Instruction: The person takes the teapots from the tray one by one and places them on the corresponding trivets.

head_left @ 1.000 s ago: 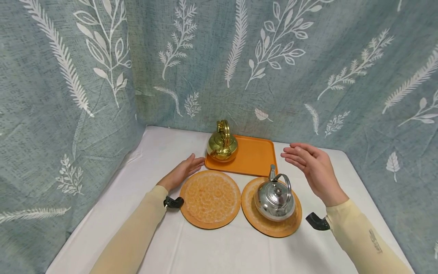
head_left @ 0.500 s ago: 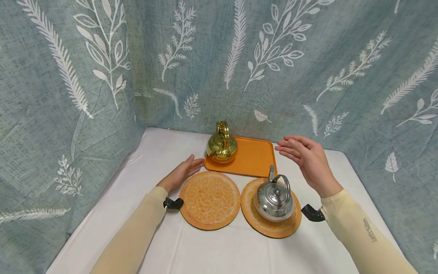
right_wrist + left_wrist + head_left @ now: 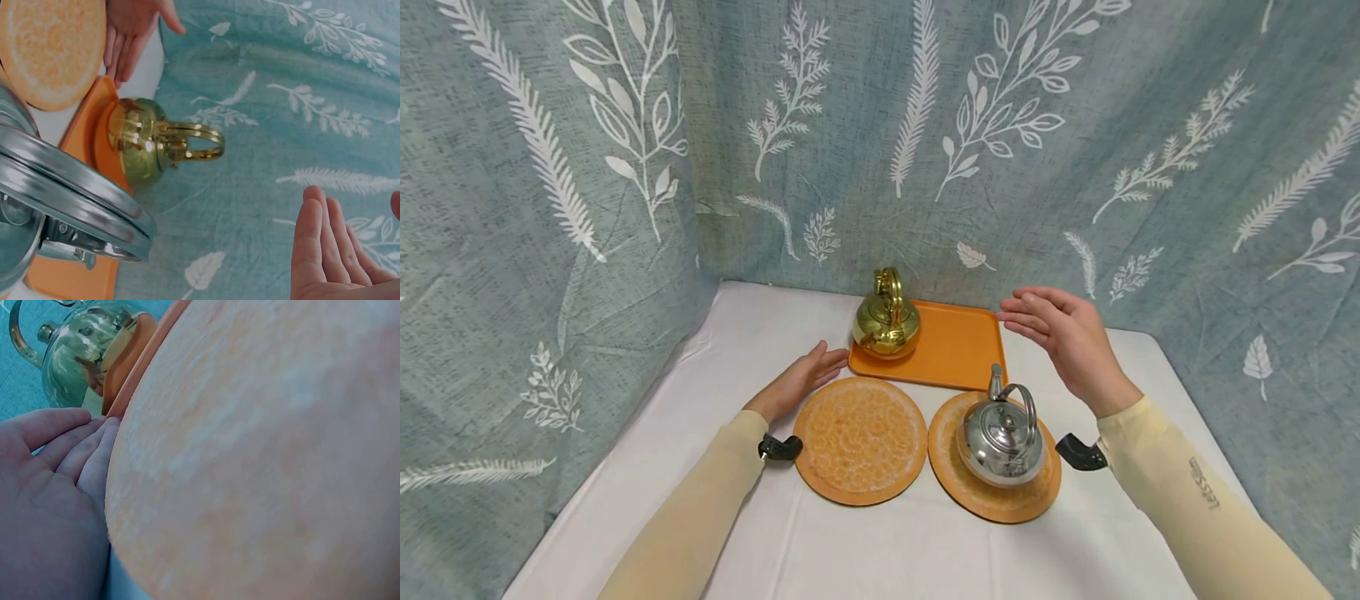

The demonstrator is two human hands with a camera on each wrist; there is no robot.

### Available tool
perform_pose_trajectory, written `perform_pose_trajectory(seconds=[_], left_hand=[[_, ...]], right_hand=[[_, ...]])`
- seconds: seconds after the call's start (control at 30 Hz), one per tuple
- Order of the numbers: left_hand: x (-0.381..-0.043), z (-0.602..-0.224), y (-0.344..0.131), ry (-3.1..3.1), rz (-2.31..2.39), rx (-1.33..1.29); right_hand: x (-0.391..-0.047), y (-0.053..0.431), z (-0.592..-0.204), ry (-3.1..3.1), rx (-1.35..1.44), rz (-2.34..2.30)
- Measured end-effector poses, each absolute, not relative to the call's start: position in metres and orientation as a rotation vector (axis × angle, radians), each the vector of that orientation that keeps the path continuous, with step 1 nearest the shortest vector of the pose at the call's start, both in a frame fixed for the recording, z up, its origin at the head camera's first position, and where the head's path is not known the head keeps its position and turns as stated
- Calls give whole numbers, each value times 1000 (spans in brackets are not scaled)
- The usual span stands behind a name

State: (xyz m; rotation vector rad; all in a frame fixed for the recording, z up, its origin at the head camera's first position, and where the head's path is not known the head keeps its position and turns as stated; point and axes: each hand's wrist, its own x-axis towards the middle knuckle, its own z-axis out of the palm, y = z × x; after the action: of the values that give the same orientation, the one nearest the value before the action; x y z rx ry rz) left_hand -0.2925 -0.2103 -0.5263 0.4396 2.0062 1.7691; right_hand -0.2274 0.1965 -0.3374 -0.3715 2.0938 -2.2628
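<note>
My left hand (image 3: 801, 380) rests by the left front corner of the orange tray (image 3: 962, 343), its straight fingertips at the rim. On the tray's left part stands a gold teapot (image 3: 886, 325) with an arched handle. My right hand (image 3: 1072, 346) hovers in the air beyond and to the right of a silver teapot (image 3: 1002, 442), fingers straight and nothing in it. The silver teapot sits on the right round placemat (image 3: 967, 493), spout pointing to the back. In the right wrist view, the silver teapot's handle (image 3: 69, 187) looms close, apart from the fingers (image 3: 308, 240).
Another round orange placemat (image 3: 861, 442) lies beside my left forearm, close to the right one. A white cloth (image 3: 880, 550) covers the table. Blue-green curtains (image 3: 850, 125) with white leaf prints hang behind and along both sides.
My right hand has moved left and a little farther back, toward the right end of the tray. The left hand, both teapots and the tray stay where they were.
</note>
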Motion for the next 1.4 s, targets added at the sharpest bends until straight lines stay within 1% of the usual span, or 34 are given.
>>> perform_pose_trajectory(seconds=[0.73, 1.4], left_hand=[[-292, -527, -209, 2011, 1769, 435], [-291, -526, -211, 2008, 1767, 434]], right_hand=[[-247, 189, -338, 2082, -318, -2209], [-269, 169, -337, 2127, -299, -2155]])
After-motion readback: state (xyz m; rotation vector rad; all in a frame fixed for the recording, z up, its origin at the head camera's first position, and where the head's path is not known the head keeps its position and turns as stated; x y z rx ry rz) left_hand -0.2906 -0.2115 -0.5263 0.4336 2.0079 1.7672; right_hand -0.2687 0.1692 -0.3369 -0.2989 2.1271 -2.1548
